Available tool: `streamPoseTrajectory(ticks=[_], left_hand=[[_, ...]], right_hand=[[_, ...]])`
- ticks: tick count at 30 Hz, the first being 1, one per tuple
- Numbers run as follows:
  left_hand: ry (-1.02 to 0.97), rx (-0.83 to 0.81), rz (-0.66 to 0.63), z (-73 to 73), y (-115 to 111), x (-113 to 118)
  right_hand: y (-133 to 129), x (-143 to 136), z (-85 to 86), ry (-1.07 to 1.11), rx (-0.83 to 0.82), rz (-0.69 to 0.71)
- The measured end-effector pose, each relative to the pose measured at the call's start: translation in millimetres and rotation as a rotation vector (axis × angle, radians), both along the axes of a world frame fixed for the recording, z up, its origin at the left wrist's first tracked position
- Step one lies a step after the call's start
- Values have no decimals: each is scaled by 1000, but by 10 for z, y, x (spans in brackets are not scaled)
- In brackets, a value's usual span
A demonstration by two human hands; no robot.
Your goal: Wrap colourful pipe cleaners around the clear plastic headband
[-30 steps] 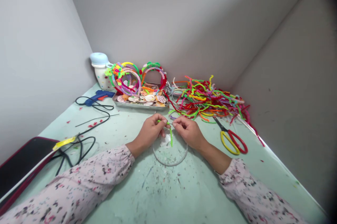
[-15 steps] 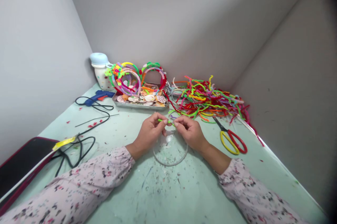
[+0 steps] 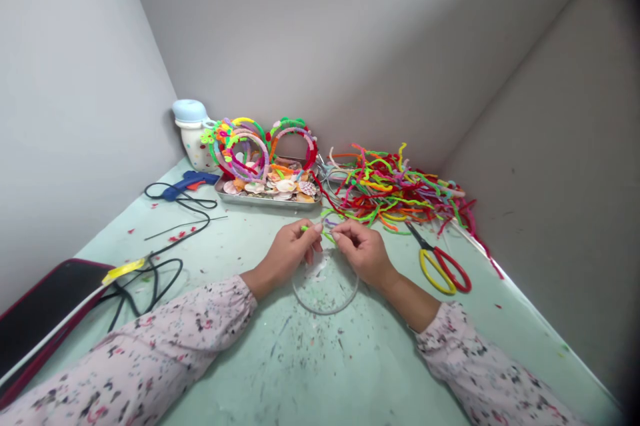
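In the head view, my left hand [image 3: 293,249] is closed in a pinch, with a bit of bright green pipe cleaner [image 3: 329,237] showing at its fingertips. Close beside it, my right hand [image 3: 367,256] pinches the other end of this short green piece. Below both hands a thin grey headband [image 3: 326,313] curves towards me in an arc. Its upper ends run up behind the fingers, so how it meets the pipe cleaner is hidden.
Scissors [image 3: 444,269] lie right of my hands, before a heap of coloured pipe cleaners [image 3: 395,186]. Behind stands a metal tray [image 3: 265,202] of shells and wrapped headbands [image 3: 293,133]. Leftward are a blue glue gun [image 3: 187,185], a black cord [image 3: 155,279], a lidded jar [image 3: 193,136] and a dark tablet-like object [image 3: 55,299].
The fingers of my left hand have shifted slightly around the green pipe cleaner. My right hand keeps its pinch, and the headband stays in place below. The whole view has moved a little.
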State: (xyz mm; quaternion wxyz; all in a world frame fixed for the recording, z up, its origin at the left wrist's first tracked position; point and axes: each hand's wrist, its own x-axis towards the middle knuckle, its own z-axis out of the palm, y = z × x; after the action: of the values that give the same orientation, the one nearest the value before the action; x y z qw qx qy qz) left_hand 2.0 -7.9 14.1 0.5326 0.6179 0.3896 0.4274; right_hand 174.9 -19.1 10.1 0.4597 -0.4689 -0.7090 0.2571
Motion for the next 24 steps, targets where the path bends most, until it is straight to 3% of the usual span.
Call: streamPoseTrajectory(ticks=[9, 24], left_hand=[[-12, -57, -63, 19, 33, -9], [-13, -39, -31, 35, 23, -15]], right_hand=[[6, 12, -31, -17, -7, 31], [12, 9, -35, 2, -35, 40]])
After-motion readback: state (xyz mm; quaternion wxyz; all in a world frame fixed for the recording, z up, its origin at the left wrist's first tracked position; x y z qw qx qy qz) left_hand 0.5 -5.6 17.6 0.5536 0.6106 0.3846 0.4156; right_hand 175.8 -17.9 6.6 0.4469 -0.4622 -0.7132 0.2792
